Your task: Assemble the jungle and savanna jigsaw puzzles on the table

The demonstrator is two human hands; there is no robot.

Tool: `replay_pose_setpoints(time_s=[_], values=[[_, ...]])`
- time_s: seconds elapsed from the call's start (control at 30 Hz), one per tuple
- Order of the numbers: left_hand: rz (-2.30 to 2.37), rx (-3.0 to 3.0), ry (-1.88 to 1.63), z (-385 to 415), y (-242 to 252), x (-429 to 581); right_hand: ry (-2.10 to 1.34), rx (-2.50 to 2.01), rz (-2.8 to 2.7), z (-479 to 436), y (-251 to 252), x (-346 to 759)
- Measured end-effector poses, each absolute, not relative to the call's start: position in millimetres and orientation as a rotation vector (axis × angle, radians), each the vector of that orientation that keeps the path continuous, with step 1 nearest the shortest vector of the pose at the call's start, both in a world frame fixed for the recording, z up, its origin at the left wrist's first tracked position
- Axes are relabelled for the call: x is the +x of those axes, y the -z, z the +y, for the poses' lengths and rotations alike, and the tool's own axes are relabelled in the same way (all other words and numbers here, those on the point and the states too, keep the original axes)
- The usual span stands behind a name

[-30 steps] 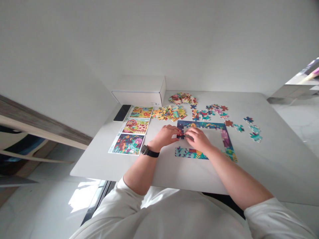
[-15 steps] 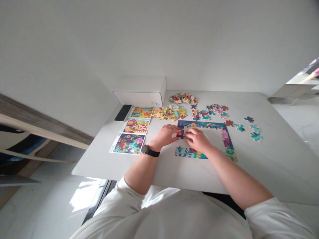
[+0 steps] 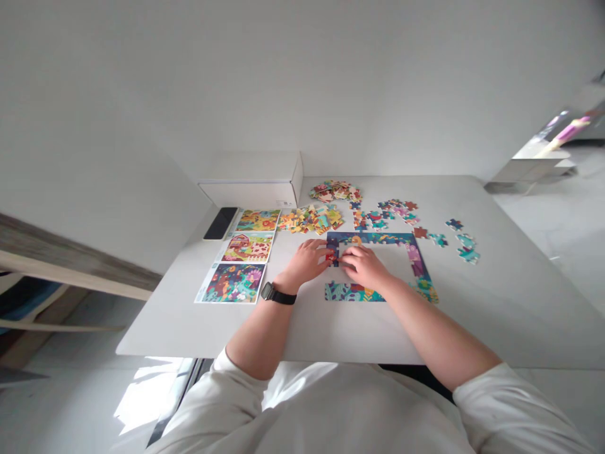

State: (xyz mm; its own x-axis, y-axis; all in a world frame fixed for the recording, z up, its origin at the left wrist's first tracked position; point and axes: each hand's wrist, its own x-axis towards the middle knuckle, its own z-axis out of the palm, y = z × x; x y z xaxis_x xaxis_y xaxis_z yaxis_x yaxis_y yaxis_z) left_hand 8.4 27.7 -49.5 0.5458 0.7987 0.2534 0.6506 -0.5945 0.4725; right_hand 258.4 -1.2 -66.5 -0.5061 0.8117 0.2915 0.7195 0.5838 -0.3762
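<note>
My left hand [image 3: 307, 260] and right hand [image 3: 363, 267] sit close together, touching a small red-and-navy cardboard jigsaw piece [image 3: 331, 256] to keep it steady, inside the corner of the blue puzzle border [image 3: 373, 238] on the white worktop [image 3: 496, 315].

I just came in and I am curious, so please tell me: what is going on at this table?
A person has both hands on a jigsaw puzzle border. The left hand and the right hand meet at a red piece near its top-left corner. Loose pieces lie in piles beyond the border, beside three picture cards.
</note>
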Motion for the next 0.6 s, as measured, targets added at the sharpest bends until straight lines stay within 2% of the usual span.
replay_pose_setpoints(time_s=[0.17, 0.37, 0.6], values=[[1.218, 2.39, -0.819, 32.0, 51.1, 9.7, -0.307, -1.272, -2.344, -1.6, 54.3, 265.5], [1.427, 2.114, -1.103, 40.6, 47.4, 5.0, -0.222, -1.553, -2.292, -5.7, 36.5, 284.1], [1.563, 1.856, -1.189, 51.3, 55.7, 8.3, -0.298, -1.776, -2.371, -9.9, 26.6, 278.6]])
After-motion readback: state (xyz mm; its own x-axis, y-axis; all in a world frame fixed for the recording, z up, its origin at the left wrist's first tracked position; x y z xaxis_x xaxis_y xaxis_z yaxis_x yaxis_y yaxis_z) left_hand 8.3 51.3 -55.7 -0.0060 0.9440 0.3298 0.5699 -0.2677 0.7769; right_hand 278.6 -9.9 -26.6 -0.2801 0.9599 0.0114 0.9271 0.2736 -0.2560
